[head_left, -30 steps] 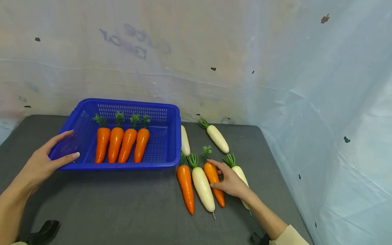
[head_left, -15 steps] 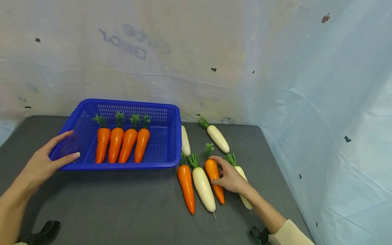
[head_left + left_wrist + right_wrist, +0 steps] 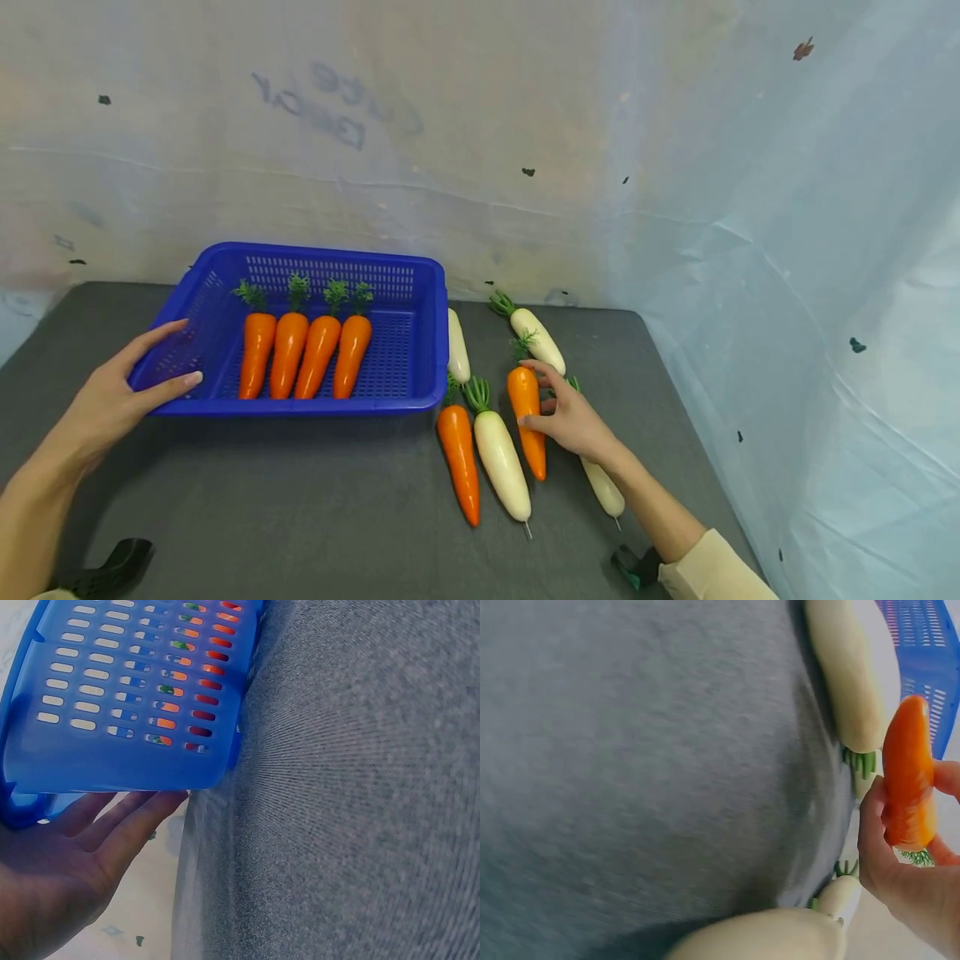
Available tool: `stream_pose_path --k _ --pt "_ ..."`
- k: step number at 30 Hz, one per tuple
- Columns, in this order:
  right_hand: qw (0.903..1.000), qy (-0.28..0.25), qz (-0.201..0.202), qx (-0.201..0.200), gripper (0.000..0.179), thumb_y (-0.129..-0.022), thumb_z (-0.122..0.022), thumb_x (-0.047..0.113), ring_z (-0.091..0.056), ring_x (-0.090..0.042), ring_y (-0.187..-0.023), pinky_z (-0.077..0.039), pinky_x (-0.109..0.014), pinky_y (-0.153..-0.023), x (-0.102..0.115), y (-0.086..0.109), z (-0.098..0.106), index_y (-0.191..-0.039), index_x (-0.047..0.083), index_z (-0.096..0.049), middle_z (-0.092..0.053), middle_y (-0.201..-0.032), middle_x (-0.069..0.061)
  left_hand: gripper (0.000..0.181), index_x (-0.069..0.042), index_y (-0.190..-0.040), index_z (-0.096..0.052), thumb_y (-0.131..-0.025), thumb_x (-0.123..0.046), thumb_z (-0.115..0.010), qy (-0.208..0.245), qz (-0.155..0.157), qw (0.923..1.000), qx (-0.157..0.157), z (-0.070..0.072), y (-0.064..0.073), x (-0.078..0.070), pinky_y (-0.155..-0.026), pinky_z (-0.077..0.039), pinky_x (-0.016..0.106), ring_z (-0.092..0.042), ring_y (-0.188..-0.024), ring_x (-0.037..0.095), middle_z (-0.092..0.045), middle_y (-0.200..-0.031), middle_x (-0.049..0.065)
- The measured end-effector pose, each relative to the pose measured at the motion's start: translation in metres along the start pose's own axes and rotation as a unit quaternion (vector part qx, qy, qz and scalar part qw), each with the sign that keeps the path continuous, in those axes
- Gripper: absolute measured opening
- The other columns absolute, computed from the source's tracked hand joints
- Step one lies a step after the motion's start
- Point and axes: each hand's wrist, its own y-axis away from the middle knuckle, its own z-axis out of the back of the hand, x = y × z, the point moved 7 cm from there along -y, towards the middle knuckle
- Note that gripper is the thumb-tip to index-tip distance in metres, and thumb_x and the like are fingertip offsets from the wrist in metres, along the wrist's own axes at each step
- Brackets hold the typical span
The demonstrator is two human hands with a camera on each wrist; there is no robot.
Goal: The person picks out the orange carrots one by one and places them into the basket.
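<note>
My right hand (image 3: 576,423) pinches an orange carrot (image 3: 522,392) with a leafy green top between thumb and fingers. In the right wrist view this carrot (image 3: 908,765) is off the table, its tip upward in the picture. My left hand (image 3: 112,404) holds the near left corner of a blue perforated basket (image 3: 300,407); the left wrist view has its fingers (image 3: 124,832) against the basket's side. Inside the basket lie several carrots (image 3: 318,354) in a row, tops toward the back. Left of the held carrot are a white radish (image 3: 501,467) and another carrot (image 3: 459,462) on the table.
Another white radish (image 3: 538,337) lies toward the back, and one (image 3: 602,490) is partly behind my right hand. A further radish (image 3: 458,346) sits against the basket's right side. The grey table (image 3: 315,508) meets pale plastic sheeting (image 3: 480,100) at the back and right.
My right hand has lifted the carrot from the table and moved it slightly toward the back, away from the radish beside it. The left hand keeps its place on the basket.
</note>
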Motion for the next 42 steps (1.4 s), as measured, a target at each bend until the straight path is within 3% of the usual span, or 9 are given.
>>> stream_pose_path --k 6,16,25,32,38,42 --pt "0.9992 -0.033 0.018 0.016 0.08 -0.09 -0.072 0.008 -0.064 -0.038 -0.102 -0.058 -0.042 -0.074 0.017 -0.007 0.002 -0.156 0.022 -0.029 -0.039 -0.141 -0.023 0.083 -0.034 -0.161 -0.008 -0.098 -0.035 -0.063 0.003 -0.001 1.0 -0.001 0.001 0.0 -0.001 -0.096 -0.014 0.084 -0.016 -0.131 0.07 0.003 -0.161 0.032" --pt "0.9986 -0.037 0.027 0.027 0.079 -0.093 -0.071 0.016 -0.067 -0.03 -0.104 -0.057 -0.042 -0.083 0.053 -0.024 0.0 -0.156 0.035 -0.028 -0.039 -0.148 -0.015 0.088 -0.037 -0.16 -0.006 -0.096 -0.036 -0.066 0.0 0.002 1.0 0.004 -0.001 -0.001 -0.001 -0.098 -0.01 0.084 -0.01 -0.134 0.068 0.005 -0.162 0.029" --pt "0.9976 -0.025 0.055 0.033 0.072 -0.093 -0.072 0.021 -0.068 -0.025 -0.105 -0.058 -0.039 -0.081 0.085 -0.041 -0.011 -0.151 0.045 -0.035 -0.045 -0.146 -0.006 0.09 -0.039 -0.159 -0.004 -0.095 -0.036 -0.067 -0.001 0.001 0.9999 0.016 0.002 0.0 -0.003 -0.096 -0.014 0.085 -0.014 -0.132 0.069 0.003 -0.161 0.032" --pt "0.9972 -0.03 0.062 0.027 0.069 -0.093 -0.071 0.02 -0.069 -0.024 -0.102 -0.059 -0.039 -0.078 0.099 -0.054 -0.015 -0.15 0.042 -0.039 -0.051 -0.139 -0.008 0.088 -0.036 -0.16 -0.005 -0.096 -0.036 -0.066 0.0 0.004 0.9999 0.015 0.002 0.002 -0.002 -0.096 -0.011 0.084 -0.01 -0.133 0.068 0.006 -0.161 0.03" --pt "0.9968 -0.032 0.064 0.035 0.071 -0.093 -0.072 0.022 -0.067 -0.026 -0.109 -0.059 -0.04 -0.081 0.113 -0.067 -0.018 -0.153 0.036 -0.037 -0.048 -0.142 -0.008 0.087 -0.038 -0.16 -0.007 -0.096 -0.036 -0.065 0.002 0.004 0.9999 0.015 0.002 0.0 -0.003 -0.097 -0.009 0.085 -0.008 -0.134 0.068 0.006 -0.162 0.028" --pt "0.9965 -0.048 0.052 0.044 0.071 -0.092 -0.074 0.022 -0.065 -0.025 -0.111 -0.06 -0.041 -0.078 0.12 -0.076 -0.025 -0.15 0.041 -0.039 -0.045 -0.145 -0.008 0.086 -0.039 -0.16 -0.006 -0.096 -0.036 -0.065 0.004 0.008 0.9998 0.018 0.003 0.0 -0.001 -0.097 -0.009 0.085 -0.007 -0.135 0.068 0.006 -0.162 0.029"
